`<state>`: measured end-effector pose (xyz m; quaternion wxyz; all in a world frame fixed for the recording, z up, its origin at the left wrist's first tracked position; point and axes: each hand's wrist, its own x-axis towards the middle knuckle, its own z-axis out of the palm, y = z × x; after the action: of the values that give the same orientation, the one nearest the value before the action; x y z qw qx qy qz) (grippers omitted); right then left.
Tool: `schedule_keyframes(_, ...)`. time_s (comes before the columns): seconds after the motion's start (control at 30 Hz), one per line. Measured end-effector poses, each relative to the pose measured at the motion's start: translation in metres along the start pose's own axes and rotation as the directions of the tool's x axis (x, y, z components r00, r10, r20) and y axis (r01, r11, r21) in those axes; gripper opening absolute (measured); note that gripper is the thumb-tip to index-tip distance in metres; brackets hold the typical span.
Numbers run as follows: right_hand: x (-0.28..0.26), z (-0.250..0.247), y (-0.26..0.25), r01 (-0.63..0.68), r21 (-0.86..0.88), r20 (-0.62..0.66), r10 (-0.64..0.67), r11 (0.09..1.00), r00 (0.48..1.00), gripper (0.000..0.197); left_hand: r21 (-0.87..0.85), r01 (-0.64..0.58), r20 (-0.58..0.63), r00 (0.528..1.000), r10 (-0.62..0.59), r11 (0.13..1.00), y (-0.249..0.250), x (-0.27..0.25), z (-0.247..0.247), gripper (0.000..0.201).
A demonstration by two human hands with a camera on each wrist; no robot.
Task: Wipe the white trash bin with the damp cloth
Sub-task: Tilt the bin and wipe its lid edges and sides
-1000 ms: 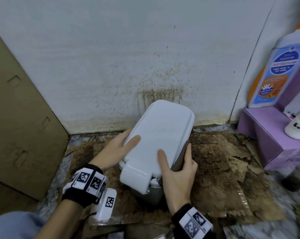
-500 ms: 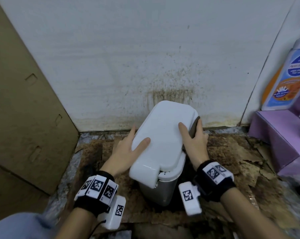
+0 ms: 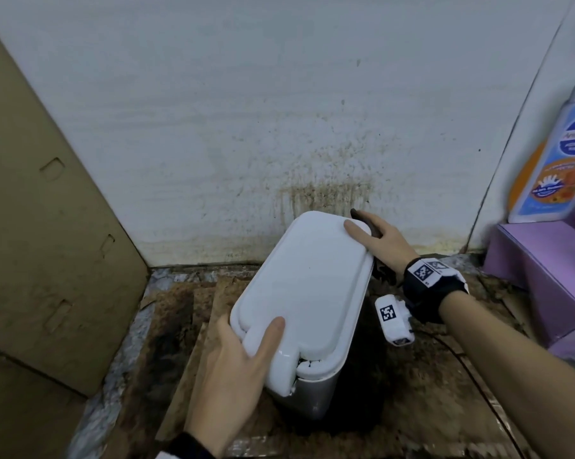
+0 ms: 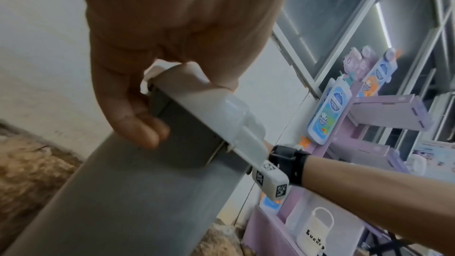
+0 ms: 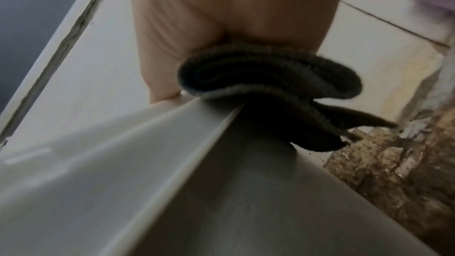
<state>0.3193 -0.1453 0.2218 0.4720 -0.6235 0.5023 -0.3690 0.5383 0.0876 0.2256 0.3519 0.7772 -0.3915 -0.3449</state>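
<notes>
The white trash bin point(image 3: 306, 286) stands on the floor by the wall, lid closed; its grey-looking side point(image 4: 123, 192) fills the left wrist view. My left hand point(image 3: 243, 346) grips the lid's near-left corner, thumb on top and fingers curled under the rim point(image 4: 138, 116). My right hand point(image 3: 375, 240) is at the far-right corner, thumb on the lid. It holds the dark damp cloth point(image 5: 270, 85), folded, against the bin's rim and right side point(image 5: 172, 182). Bits of the cloth point(image 3: 383, 273) stick out under the palm.
A tall brown cardboard sheet point(image 3: 47, 243) leans at the left. The white wall point(image 3: 312, 127) behind the bin is stained brown. Purple display boxes point(image 3: 544, 270) with a blue-and-orange bottle point(image 3: 557, 160) stand at the right. Dirty cardboard point(image 3: 180, 326) covers the floor.
My right hand has slid the cloth along the bin's right side from the near end to the far corner. My left hand has shifted from the lid's left edge to its near-left corner.
</notes>
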Motion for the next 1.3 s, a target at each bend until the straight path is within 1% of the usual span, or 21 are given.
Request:
schedule_keyframes(0.07, 0.000, -0.002, 0.004, 0.008, 0.013, -0.014, -0.007, 1.000, 1.000, 0.057, 0.016, -0.048, 0.004, 0.999, 0.048, 0.999, 0.003, 0.002, 0.000, 0.068)
schedule_keyframes(0.13, -0.004, -0.002, 0.006, 0.037, 0.035, -0.041, -0.035, 0.999, 0.999, 0.055, -0.015, -0.088, 0.013, 0.996, 0.089, 0.996, 0.003, 0.002, 0.001, 0.057)
schedule_keyframes(0.17, -0.006, -0.001, 0.006, 0.052, 0.048, -0.056, -0.049, 0.998, 0.997, 0.054, -0.032, -0.103, 0.025, 0.994, 0.104, 0.994, 0.001, 0.002, 0.000, 0.059)
schedule_keyframes(0.23, -0.014, -0.003, 0.009, 0.066, 0.078, -0.095, -0.059, 0.995, 0.994, 0.054, -0.043, -0.141, 0.025, 0.989, 0.142, 0.989, -0.003, 0.005, -0.001, 0.085)
schedule_keyframes(0.27, -0.018, -0.003, 0.011, 0.069, 0.087, -0.117, -0.058, 0.994, 0.991, 0.055, -0.028, -0.161, 0.010, 0.987, 0.161, 0.987, -0.004, 0.007, -0.002, 0.095)
schedule_keyframes(0.33, -0.029, 0.000, 0.016, 0.074, 0.113, -0.190, -0.052, 0.991, 0.980, 0.057, 0.006, -0.185, -0.025, 0.982, 0.185, 0.983, -0.004, 0.014, -0.007, 0.096)
schedule_keyframes(0.4, -0.041, 0.005, 0.020, 0.074, 0.158, -0.268, -0.030, 0.985, 0.963, 0.057, 0.043, -0.198, -0.051, 0.978, 0.200, 0.979, -0.006, 0.020, -0.012, 0.092)
schedule_keyframes(0.5, -0.059, 0.014, 0.023, 0.077, 0.189, -0.394, 0.004, 0.979, 0.919, 0.059, 0.078, -0.247, -0.067, 0.965, 0.252, 0.966, -0.005, 0.034, -0.023, 0.086)
schedule_keyframes(0.6, -0.081, 0.025, 0.022, 0.043, 0.183, -0.505, 0.057, 0.982, 0.861, 0.068, 0.073, -0.271, -0.057, 0.960, 0.275, 0.960, 0.001, 0.051, -0.035, 0.089)
schedule_keyframes(0.7, -0.108, 0.036, 0.012, 0.006, 0.132, -0.624, 0.078, 0.991, 0.778, 0.069, 0.022, -0.249, 0.008, 0.969, 0.249, 0.968, 0.010, 0.068, -0.045, 0.091)
schedule_keyframes(0.77, -0.122, 0.043, 0.006, -0.005, 0.143, -0.661, 0.100, 0.990, 0.744, 0.067, -0.018, -0.205, 0.046, 0.978, 0.205, 0.979, 0.013, 0.080, -0.047, 0.092)
schedule_keyframes(0.83, -0.132, 0.051, 0.007, -0.029, 0.168, -0.652, 0.133, 0.985, 0.747, 0.068, -0.024, -0.186, 0.065, 0.980, 0.187, 0.982, 0.013, 0.086, -0.045, 0.092)
schedule_keyframes(0.9, -0.140, 0.057, 0.011, -0.052, 0.188, -0.643, 0.163, 0.981, 0.748, 0.068, 0.002, -0.205, 0.066, 0.977, 0.204, 0.979, 0.012, 0.090, -0.040, 0.090)
schedule_keyframes(1.0, -0.146, 0.061, 0.017, -0.049, 0.167, -0.658, 0.149, 0.985, 0.738, 0.066, 0.040, -0.256, 0.039, 0.966, 0.255, 0.966, 0.011, 0.093, -0.035, 0.078)
schedule_keyframes(1.13, -0.144, 0.057, 0.019, -0.041, 0.180, -0.627, 0.147, 0.983, 0.765, 0.062, 0.057, -0.264, -0.026, 0.964, 0.266, 0.963, 0.006, 0.097, -0.031, 0.066)
schedule_keyframes(1.23, -0.137, 0.047, 0.024, -0.038, 0.204, -0.602, 0.156, 0.978, 0.783, 0.061, 0.172, -0.261, -0.094, 0.955, 0.280, 0.950, 0.003, 0.099, -0.027, 0.062)
schedule_keyframes(1.3, -0.131, 0.039, 0.026, -0.024, 0.223, -0.578, 0.152, 0.974, 0.802, 0.063, 0.227, -0.233, -0.136, 0.954, 0.268, 0.946, 0.002, 0.098, -0.025, 0.062)
